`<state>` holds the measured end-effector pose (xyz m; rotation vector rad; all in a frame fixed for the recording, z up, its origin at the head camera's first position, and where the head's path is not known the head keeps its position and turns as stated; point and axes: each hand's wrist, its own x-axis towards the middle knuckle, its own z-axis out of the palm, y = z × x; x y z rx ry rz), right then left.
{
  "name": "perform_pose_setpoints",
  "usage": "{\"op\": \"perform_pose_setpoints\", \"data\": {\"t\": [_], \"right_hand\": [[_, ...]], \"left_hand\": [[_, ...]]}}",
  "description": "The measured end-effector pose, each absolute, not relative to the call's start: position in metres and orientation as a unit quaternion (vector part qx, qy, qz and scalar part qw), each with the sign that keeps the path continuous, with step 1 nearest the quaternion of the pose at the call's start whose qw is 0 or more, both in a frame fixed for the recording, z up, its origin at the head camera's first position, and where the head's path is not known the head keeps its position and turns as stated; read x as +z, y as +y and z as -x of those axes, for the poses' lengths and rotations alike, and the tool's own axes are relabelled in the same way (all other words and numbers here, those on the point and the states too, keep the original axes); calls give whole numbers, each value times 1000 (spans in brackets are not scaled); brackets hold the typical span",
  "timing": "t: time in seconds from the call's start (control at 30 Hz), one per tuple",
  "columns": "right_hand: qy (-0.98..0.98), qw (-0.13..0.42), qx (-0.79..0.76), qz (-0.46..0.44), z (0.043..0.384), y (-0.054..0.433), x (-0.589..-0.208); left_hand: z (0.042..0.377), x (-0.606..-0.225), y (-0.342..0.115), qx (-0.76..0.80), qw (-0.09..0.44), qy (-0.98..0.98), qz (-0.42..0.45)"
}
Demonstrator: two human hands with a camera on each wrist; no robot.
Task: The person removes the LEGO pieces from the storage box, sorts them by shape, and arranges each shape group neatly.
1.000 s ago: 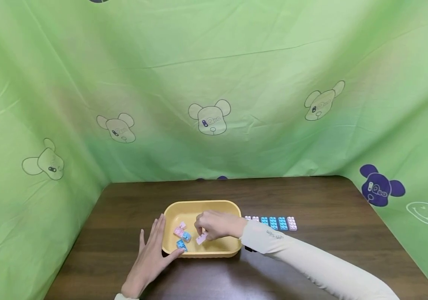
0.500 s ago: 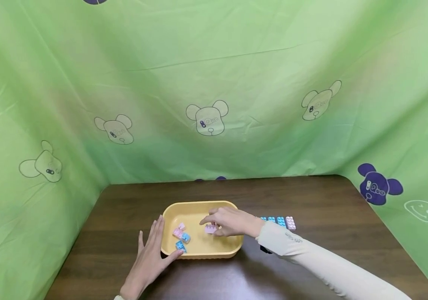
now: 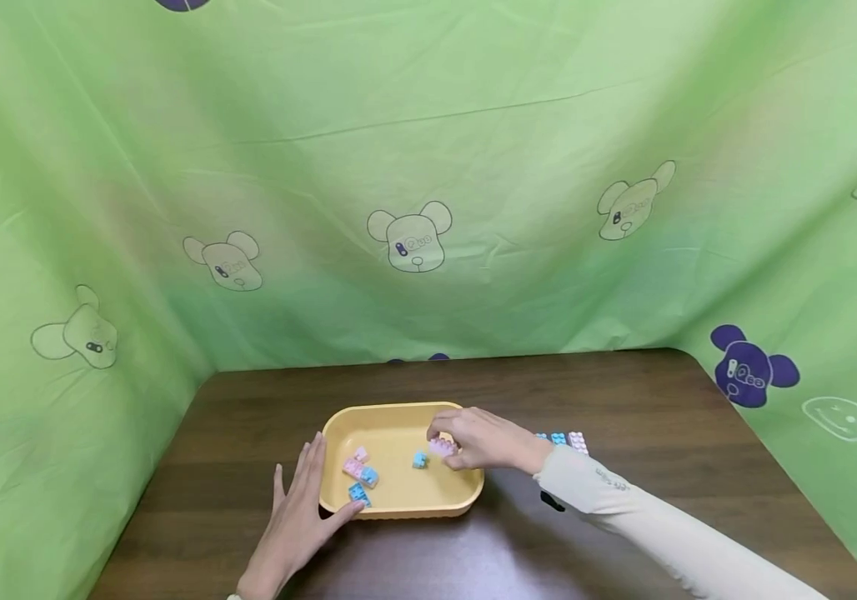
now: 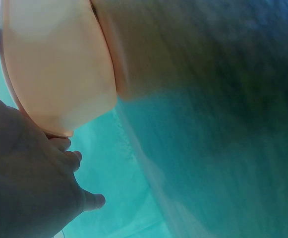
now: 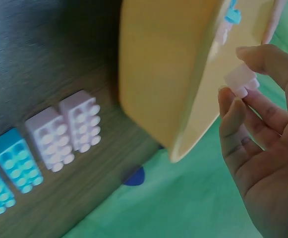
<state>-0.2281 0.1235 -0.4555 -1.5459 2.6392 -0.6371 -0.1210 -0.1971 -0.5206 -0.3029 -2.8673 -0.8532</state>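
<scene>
My right hand point(image 3: 484, 442) pinches a pink toy building brick point(image 3: 443, 447) between thumb and fingers, above the right part of a yellow tray point(image 3: 398, 510). The right wrist view shows this pink brick point(image 5: 241, 77) at the fingertips. Against the tray's left side rests my left hand point(image 3: 293, 521), its fingers straight along the rim and its thumb at the front edge. Inside the tray lie a small light-blue brick point(image 3: 419, 460) near the middle, and on the left a small pink brick point(image 3: 361, 454), a pink brick point(image 3: 353, 467), a blue-topped brick point(image 3: 369, 477) and a blue brick point(image 3: 358, 494).
Right of the tray, several bricks stand in a row on the dark wooden table point(image 3: 263, 417), partly behind the right arm. The right wrist view shows pink bricks point(image 5: 50, 139) and blue bricks point(image 5: 17, 160) there. A green curtain point(image 3: 473, 317) borders the table's back and sides.
My right hand has moved right and toward the back with the pink brick, uncovering the small light-blue brick. The left hand has kept its place on the tray.
</scene>
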Motion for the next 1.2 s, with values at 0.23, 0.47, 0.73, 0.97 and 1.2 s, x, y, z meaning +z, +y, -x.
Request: {"op": "perform_pose_setpoints", "data": {"t": [0.23,0.47,0.73,0.97,1.2], "right_hand": [[858,10,-239,454,225,141,-458],[861,4,-245,445,226,159,-461],[857,-9,-250,451,226,179,-460],[869,-11,-228,439,225,198,-459],[880,-20,-214,423,225,222,-461]], "left_hand": [[120,-519,-197,-285,61,-951,99],[121,-520,-197,-281,61,-953,100],[120,-520,-197,-281,62,-953,100],[120,-521,-198,-280,67,-952,102],[121,-521,-197,-275,63,-954,100]]}}
